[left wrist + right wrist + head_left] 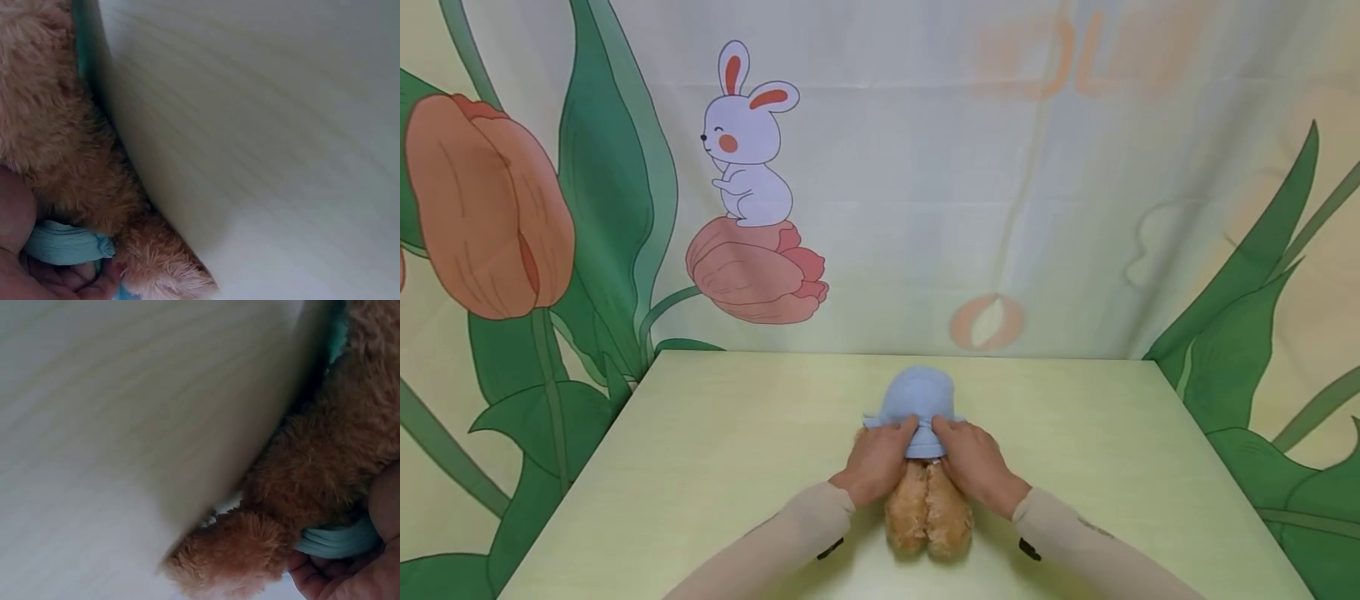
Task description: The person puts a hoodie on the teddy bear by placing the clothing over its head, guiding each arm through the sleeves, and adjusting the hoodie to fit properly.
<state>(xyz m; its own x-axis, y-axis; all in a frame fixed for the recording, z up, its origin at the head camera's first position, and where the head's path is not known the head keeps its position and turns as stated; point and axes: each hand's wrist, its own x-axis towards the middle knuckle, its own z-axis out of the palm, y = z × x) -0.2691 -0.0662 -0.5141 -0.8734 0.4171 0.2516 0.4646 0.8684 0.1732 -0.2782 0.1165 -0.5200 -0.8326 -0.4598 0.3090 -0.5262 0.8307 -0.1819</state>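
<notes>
Curled left hand (878, 457), seven o'clock, and right hand (980, 462), five, are pinching a plush toy's (951, 518) blue cloth (919, 395), which uneven tugging could twist.

Pale yellow-green tabletop (737, 425); behind it, creased cloth backdrop (895, 200) printed with tulips (490, 208), leaves (606, 158), white rabbit (752, 187).

Shaggy plush toy (950, 521), matt blue cloth (919, 396), smooth tabletop (737, 433).
</notes>
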